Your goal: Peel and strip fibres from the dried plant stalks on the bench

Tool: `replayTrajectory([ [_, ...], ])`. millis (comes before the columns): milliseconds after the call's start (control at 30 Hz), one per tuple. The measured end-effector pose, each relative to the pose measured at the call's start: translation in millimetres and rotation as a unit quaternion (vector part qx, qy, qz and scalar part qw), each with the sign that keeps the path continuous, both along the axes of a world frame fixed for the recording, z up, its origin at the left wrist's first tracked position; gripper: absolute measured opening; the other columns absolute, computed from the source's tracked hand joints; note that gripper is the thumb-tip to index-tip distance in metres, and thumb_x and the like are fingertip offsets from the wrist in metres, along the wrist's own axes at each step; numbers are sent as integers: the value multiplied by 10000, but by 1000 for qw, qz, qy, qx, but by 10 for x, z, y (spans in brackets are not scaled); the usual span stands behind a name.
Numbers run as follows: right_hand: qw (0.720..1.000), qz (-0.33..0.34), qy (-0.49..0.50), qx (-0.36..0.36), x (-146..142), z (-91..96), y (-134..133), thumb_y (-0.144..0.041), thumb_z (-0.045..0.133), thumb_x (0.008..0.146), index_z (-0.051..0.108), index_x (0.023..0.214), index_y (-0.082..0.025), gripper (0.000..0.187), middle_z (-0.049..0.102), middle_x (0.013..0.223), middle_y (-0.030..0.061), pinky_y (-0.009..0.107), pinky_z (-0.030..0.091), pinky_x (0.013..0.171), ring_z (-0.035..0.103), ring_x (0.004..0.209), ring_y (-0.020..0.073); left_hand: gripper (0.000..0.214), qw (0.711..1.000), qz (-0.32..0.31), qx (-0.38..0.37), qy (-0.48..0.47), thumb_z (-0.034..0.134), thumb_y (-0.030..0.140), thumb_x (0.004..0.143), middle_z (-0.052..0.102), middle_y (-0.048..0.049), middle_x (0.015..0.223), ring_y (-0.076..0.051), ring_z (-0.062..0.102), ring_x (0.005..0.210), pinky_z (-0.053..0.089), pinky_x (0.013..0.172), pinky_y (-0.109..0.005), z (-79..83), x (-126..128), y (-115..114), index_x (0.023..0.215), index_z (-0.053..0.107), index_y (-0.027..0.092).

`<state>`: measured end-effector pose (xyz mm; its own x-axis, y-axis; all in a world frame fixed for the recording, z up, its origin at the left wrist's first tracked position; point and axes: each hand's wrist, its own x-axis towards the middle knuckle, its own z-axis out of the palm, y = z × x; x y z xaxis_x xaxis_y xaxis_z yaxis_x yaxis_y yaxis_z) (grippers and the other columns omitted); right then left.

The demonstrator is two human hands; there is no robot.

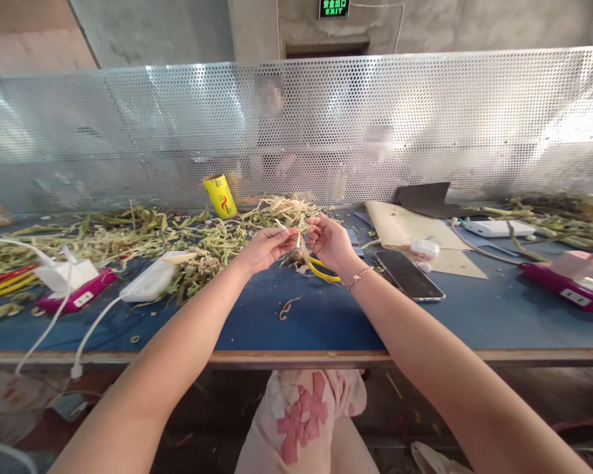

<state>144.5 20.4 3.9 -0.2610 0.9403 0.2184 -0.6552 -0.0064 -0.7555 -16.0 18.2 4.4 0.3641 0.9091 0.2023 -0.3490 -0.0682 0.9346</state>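
Above the blue table, my left hand [271,249] is closed in a pinch on a thin pale strip [281,225] of what looks like plant fibre. Close beside it my right hand [330,242], with a bracelet at the wrist, has its fingertips pressed together; whatever they grip is too small to name. A yellow loop handle [325,271] lies on the table just under my right hand. Beyond my hands sits a heap of dry straw-coloured stalks and husks [281,209]. A curled brown scrap [287,308] rests on the tabletop nearer to me.
Leafy stalks [197,247] cover the left side. A yellow tube [221,195] leans before a perforated metal screen [316,118], with people behind. To the right lie a phone [411,275], cardboard [410,227] and a magenta power strip [570,286]. White cables and a power bank [153,278] lie left.
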Motion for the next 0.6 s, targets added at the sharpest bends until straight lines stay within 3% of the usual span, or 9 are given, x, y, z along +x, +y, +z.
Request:
replayTrajectory([
  [133,999,4,-10,41,-6,-20,-5,-260,586,697,582,698,-155,105,493,553,-37,168,368,444,399,456,38,189,999,22,-12,27,774,235,522,660,-39,659,-72,571,625,460,663,-219,-44,-7,50,636,687,112],
  [300,989,-25,-89,114,-50,-58,-17,-264,674,598,598,756,-164,202,494,605,-48,185,354,479,403,497,38,200,998,44,-10,48,790,236,472,634,-22,607,-76,556,619,430,624,-218,-48,-2,55,580,672,116],
  [467,932,-123,-252,231,-121,-102,-15,-310,690,592,588,778,-178,249,412,520,-74,208,283,457,352,480,55,222,991,102,16,90,798,234,417,569,4,496,-60,478,516,358,534,-219,-39,63,20,544,664,111],
  [600,918,-162,-279,229,-132,-117,6,-346,607,665,545,692,-177,182,429,512,-63,213,286,452,361,465,58,238,990,103,34,94,782,257,450,592,-3,551,-64,475,527,355,548,-229,-38,98,-1,609,675,116],
])
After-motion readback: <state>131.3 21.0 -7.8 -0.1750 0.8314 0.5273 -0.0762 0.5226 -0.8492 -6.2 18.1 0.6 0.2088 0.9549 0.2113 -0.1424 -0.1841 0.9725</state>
